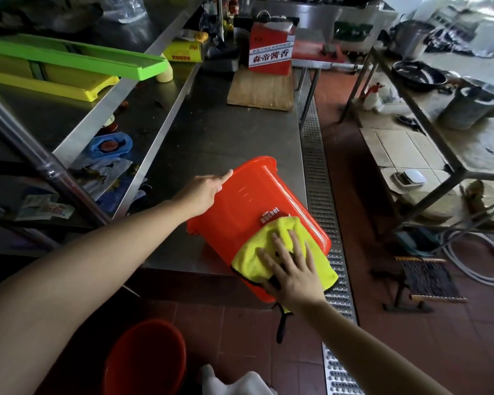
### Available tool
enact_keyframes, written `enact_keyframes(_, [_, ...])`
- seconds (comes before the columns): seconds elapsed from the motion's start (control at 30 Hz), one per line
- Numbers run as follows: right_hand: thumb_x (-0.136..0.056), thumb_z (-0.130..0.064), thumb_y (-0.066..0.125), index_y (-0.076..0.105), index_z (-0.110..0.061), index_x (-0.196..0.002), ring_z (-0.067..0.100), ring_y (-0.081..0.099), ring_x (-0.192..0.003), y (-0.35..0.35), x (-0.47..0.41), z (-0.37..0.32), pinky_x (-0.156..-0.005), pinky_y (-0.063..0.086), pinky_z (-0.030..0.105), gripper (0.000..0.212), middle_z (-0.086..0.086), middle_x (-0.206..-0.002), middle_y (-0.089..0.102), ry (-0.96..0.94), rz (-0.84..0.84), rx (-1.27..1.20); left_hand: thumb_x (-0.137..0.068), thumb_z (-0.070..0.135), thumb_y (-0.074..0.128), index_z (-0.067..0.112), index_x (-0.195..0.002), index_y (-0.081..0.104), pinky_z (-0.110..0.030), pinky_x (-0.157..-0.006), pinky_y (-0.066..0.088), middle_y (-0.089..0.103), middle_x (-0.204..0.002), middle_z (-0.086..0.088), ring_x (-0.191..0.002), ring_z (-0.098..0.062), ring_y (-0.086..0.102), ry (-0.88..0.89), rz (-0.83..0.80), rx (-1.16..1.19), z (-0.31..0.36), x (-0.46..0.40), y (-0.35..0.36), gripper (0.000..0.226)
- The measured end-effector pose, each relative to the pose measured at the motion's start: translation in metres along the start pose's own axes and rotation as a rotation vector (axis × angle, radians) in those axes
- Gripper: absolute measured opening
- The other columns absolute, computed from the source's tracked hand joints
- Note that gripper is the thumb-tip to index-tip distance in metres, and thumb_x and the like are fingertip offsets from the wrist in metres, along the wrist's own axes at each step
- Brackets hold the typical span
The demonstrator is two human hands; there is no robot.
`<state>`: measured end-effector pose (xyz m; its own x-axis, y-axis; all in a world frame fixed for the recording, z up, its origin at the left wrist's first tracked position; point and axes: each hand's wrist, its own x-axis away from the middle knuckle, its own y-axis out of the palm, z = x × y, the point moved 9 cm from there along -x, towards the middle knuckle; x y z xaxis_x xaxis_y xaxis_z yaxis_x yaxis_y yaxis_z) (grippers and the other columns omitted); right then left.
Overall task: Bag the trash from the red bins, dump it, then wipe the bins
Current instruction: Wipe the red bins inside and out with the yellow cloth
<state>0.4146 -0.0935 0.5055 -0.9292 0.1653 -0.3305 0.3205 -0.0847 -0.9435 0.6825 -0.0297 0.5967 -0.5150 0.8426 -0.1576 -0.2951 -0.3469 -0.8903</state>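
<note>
A red bin (251,201) lies on its side at the near right corner of the steel table (211,132), partly overhanging the edge. My left hand (204,188) rests on its left wall with straight fingers, steadying it. A yellow cloth (271,249) is spread over the bin's near end, and my right hand (291,266) presses flat on that cloth with fingers spread. A second red bin (146,357) stands on the floor below, near the bottom edge of the view.
A wooden board (261,92) and a red box (270,49) sit at the table's far end. Green and yellow trays (69,61) lie on the left shelf. A metal floor drain (322,223) runs beside the table. A steel rack (428,132) stands at right.
</note>
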Motion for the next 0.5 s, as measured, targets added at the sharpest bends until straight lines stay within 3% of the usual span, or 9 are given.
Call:
enact_keyframes(0.13, [-0.090,-0.062,0.057,0.030,-0.034,-0.157,0.040,0.001,-0.154,0.011,-0.048,-0.039,-0.119,0.013,0.064,0.077,0.002,-0.169,0.006,-0.101,-0.070,0.086,-0.101,0.003,0.046,0.031,-0.150,0.035,-0.016,-0.092,0.045,0.067,-0.123,-0.004,-0.110,-0.010,0.064,-0.011,-0.019,0.032,-0.005,0.002,-0.002,0.058])
enact_keyframes(0.33, [-0.090,-0.061,0.054,0.038,-0.032,-0.153,0.036,-0.007,-0.154,0.018,-0.138,-0.073,-0.121,0.009,0.063,0.071,0.001,-0.169,0.006,-0.031,-0.100,0.094,-0.101,0.013,0.050,0.035,-0.147,0.040,-0.028,-0.087,0.050,0.070,-0.112,-0.006,-0.098,-0.020,0.065,0.013,-0.045,0.074,-0.013,0.004,-0.005,0.052])
enact_keyframes(0.5, [-0.092,-0.061,0.051,0.037,-0.031,-0.154,0.036,-0.003,-0.155,0.016,-0.132,-0.066,-0.121,0.011,0.062,0.070,0.001,-0.169,0.008,-0.029,-0.046,0.065,-0.101,0.013,0.051,0.037,-0.146,0.041,-0.019,-0.077,0.042,0.059,-0.090,0.005,-0.090,-0.017,0.063,0.025,-0.046,0.102,-0.015,0.002,-0.002,0.052])
